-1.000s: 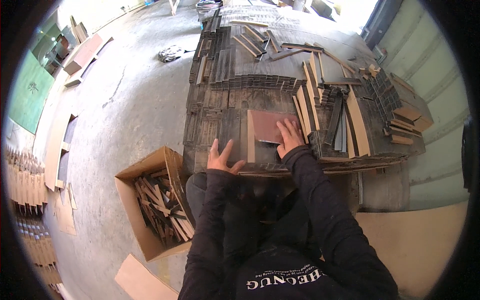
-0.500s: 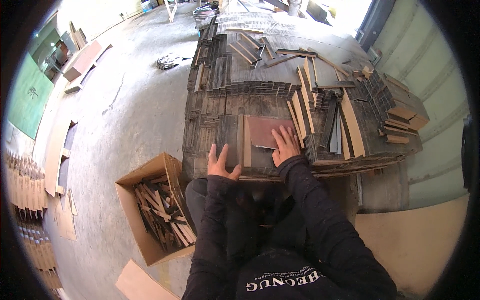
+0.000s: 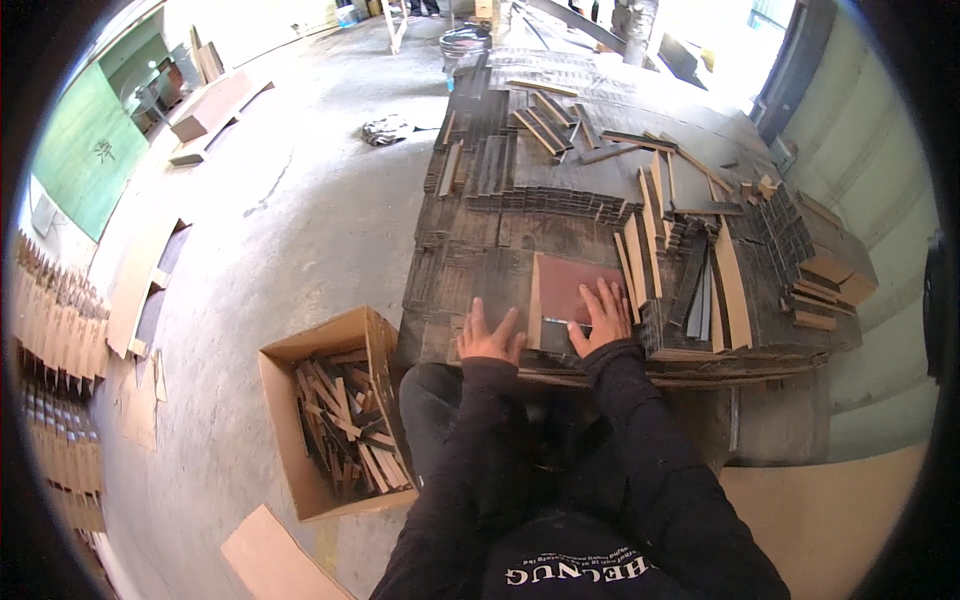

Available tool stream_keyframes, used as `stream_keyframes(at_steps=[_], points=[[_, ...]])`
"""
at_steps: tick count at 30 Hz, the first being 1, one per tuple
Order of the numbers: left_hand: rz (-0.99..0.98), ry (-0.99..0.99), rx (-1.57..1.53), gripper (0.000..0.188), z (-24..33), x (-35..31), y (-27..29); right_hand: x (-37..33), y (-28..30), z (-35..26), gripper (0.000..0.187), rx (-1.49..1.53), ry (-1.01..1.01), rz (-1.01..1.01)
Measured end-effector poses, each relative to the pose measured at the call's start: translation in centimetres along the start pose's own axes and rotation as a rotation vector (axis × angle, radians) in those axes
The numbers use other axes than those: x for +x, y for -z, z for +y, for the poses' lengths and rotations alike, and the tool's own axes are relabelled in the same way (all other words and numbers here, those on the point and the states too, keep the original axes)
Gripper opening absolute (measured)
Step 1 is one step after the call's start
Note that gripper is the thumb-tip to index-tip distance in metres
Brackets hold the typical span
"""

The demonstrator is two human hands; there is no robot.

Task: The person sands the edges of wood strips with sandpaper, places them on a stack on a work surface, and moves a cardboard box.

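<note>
A reddish-brown flat board (image 3: 575,285) lies on the dark worktable (image 3: 480,230), near its front edge. My right hand (image 3: 600,318) rests flat on the board's near part, fingers spread. My left hand (image 3: 488,335) lies open on the table top just left of the board, next to its pale upright left edge. Neither hand grips anything.
Stacks of dark strips and pale boards (image 3: 690,280) crowd the table's right and far parts. An open cardboard box (image 3: 335,410) full of wood offcuts stands on the concrete floor at my left. Flat cardboard sheets (image 3: 60,330) lean along the left wall.
The view has shifted slightly and my left hand has slid a little toward the board. My right hand stays flat on the board.
</note>
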State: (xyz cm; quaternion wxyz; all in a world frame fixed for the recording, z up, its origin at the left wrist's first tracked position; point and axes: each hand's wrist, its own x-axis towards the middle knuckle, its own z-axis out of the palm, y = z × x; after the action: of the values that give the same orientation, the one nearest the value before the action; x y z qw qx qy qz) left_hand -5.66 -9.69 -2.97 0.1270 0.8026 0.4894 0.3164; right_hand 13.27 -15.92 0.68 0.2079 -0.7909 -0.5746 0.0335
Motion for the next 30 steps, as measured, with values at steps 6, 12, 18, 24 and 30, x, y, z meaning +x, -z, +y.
stream_keyframes(at_steps=[6, 12, 18, 24, 30], points=[[-0.031, 0.063, 0.108, 0.045, -1.3, 0.0, 1.3, 0.6, -1.9, -1.6, 0.054, 0.108, 0.316, 0.235], [-0.361, 0.182, -0.099, 0.064, -0.1, 1.7, 0.7, 0.5, -4.0, 4.4, 0.050, -0.072, 0.300, 0.214], [-0.163, 0.392, -0.131, 0.070, -0.8, -0.3, 1.2, -2.2, -3.4, 2.2, 0.049, 0.011, 0.398, 0.209], [-0.310, 0.433, -0.338, 0.069, -0.4, 1.8, 1.5, -6.2, -1.9, 3.5, 0.049, 0.009, 0.373, 0.198], [-0.297, 0.411, -0.308, 0.062, -3.4, -0.1, 1.5, -12.4, -1.4, 2.7, 0.041, 0.245, 0.378, 0.214]])
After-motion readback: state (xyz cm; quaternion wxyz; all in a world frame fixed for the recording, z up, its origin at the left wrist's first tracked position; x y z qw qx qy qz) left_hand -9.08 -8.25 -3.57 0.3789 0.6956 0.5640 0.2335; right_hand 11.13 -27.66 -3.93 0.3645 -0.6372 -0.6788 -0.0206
